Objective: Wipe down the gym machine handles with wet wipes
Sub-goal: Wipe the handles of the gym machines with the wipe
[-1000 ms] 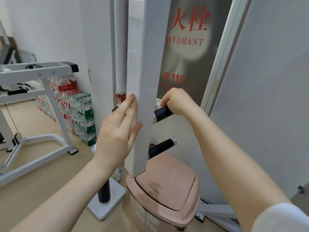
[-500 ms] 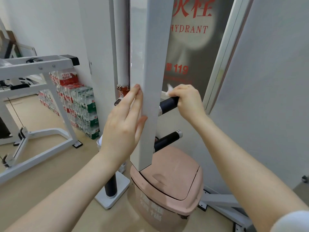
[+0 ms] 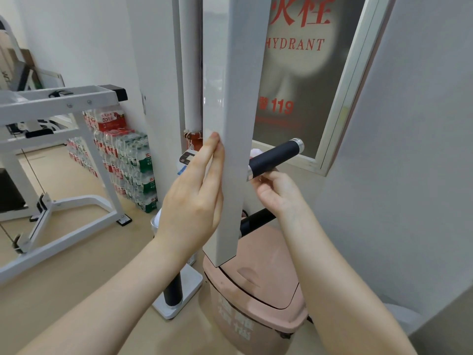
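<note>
left hand: flat, open, against white square steel post. right hand: cupped under black cylindrical foam handle; grip unclear.

Counted: 2 bare hands, left hand and right hand; 2 black cylindrical foam-grip handles, upper handle just above the right-hand grip, lower handle below it; 1 pink plastic swing-lid bin; 1 white wipe scrap.

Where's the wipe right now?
Head view, right of the white post: a white bit of wipe shows behind the upper handle, above the right hand.
</note>
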Demonstrator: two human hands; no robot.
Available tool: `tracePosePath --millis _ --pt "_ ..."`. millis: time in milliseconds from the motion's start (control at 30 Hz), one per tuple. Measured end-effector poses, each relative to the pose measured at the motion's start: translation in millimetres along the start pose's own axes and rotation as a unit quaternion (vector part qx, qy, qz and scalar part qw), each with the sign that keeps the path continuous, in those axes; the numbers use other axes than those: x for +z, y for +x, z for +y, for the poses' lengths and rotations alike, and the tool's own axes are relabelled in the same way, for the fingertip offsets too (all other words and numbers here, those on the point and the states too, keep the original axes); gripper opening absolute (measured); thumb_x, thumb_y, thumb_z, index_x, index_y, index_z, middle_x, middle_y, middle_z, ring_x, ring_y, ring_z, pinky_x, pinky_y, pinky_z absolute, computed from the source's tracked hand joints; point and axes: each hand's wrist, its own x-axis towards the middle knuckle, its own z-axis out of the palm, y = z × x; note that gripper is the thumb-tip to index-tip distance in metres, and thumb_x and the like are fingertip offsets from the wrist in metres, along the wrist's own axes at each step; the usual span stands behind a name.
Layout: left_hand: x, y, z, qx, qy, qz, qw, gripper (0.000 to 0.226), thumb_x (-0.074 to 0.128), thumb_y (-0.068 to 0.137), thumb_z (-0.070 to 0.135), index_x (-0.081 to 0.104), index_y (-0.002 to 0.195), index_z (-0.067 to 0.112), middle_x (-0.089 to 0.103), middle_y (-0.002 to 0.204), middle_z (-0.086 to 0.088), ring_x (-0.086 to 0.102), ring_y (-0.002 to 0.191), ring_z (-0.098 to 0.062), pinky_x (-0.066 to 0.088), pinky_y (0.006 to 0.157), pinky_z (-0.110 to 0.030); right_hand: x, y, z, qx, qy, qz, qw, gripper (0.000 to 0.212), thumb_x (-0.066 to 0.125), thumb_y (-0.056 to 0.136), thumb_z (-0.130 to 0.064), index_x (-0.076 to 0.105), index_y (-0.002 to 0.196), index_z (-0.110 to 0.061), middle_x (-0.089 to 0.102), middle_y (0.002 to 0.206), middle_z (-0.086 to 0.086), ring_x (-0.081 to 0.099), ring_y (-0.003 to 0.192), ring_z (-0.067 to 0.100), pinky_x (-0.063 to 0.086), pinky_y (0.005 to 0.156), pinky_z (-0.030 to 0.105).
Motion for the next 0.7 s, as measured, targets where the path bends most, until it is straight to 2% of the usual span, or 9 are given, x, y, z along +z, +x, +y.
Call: tracePosePath --millis 67,167,233,333,400,467,533,600,700 --pt "0 0 0 -0.001 -0.003 0.001 1.000 0.046 0.049 0.086 -0.008 0.042 0.131 -0.011 0.041 0.139 -0.024 0.042 0.128 -0.029 0.036 0.103 -0.027 -5 1 -10 0.023 0.036 0.001 0.999 0.030 0.030 0.091 0.014 0.054 0.107 0.006 0.062 0.101 0.021 0.059 0.103 0.031 0.043 0.102 0.037" --pt "1 0 0 -0.001 -0.006 0.001 1.000 0.048 0.053 0.083 -0.009 0.043 0.130 -0.012 0.042 0.138 -0.025 0.043 0.127 -0.030 0.042 0.100 -0.032 -9 4 -22 -0.023 0.071 0.036 0.997 0.027 0.028 0.092 0.015 0.053 0.095 0.004 0.058 0.092 0.017 0.059 0.091 0.028 0.044 0.095 0.037" --pt "2 -1 -2 -0.001 -0.006 0.002 1.000 0.048 0.054 0.082 -0.009 0.044 0.129 -0.013 0.043 0.137 -0.026 0.044 0.126 -0.030 0.044 0.097 -0.034 -11 -2 -15 -0.025 0.001 -0.002 1.000 0.032 0.025 0.092 0.016 0.053 0.087 0.004 0.057 0.089 0.014 0.057 0.094 0.025 0.045 0.094 0.032" --pt "3 0 -2 0.001 -0.004 -0.001 1.000 0.048 0.055 0.082 -0.008 0.044 0.129 -0.013 0.044 0.136 -0.027 0.045 0.124 -0.031 0.045 0.094 -0.035 -17 -9 -8 0.015 -0.060 -0.049 0.997 0.030 0.026 0.090 0.017 0.054 0.091 0.006 0.056 0.092 0.014 0.057 0.088 0.024 0.056 0.073 0.022" --pt "4 0 -3 0.001 -0.006 -0.003 1.000 0.049 0.056 0.082 -0.008 0.043 0.129 -0.013 0.044 0.136 -0.027 0.045 0.124 -0.032 0.046 0.093 -0.037 -15 -3 -17 -0.019 -0.016 0.002 1.000 0.025 0.029 0.092 0.015 0.053 0.093 0.005 0.055 0.089 0.013 0.059 0.081 0.021 0.054 0.085 0.025" --pt "4 -1 -5 0.002 -0.007 -0.001 1.000 0.049 0.055 0.083 -0.006 0.043 0.130 -0.012 0.044 0.136 -0.027 0.047 0.122 -0.033 0.048 0.090 -0.039 -11 -1 -18 -0.050 -0.005 0.052 0.997 0.024 0.031 0.093 0.013 0.053 0.089 0.003 0.056 0.083 0.012 0.060 0.087 0.020 0.043 0.102 0.029" --pt "4 -1 -7 0.004 -0.016 0.009 1.000 0.047 0.054 0.084 -0.004 0.043 0.130 -0.011 0.045 0.135 -0.025 0.050 0.119 -0.032 0.048 0.090 -0.036 -8 -10 -5 -0.010 -0.058 0.010 0.998 0.029 0.028 0.092 0.015 0.054 0.092 0.003 0.063 0.082 0.014 0.061 0.099 0.025 0.049 0.092 0.028" --pt "4 0 -8 0.000 -0.029 0.022 0.999 0.044 0.050 0.085 -0.004 0.045 0.129 -0.010 0.047 0.134 -0.024 0.052 0.118 -0.031 0.046 0.093 -0.033 -7 -18 7 0.049 -0.067 -0.033 0.996 0.031 0.025 0.092 0.016 0.054 0.094 0.006 0.067 0.078 0.019 0.066 0.090 0.027 0.057 0.078 0.028" --pt "5 2 -10 -0.003 -0.032 0.025 0.999 0.044 0.048 0.085 -0.005 0.047 0.128 -0.009 0.048 0.134 -0.023 0.052 0.118 -0.030 0.045 0.094 -0.032 -2 -11 -1 0.026 0.013 0.013 1.000 0.026 0.027 0.093 0.014 0.053 0.094 0.007 0.058 0.094 0.024 0.058 0.103 0.032 0.043 0.102 0.032"
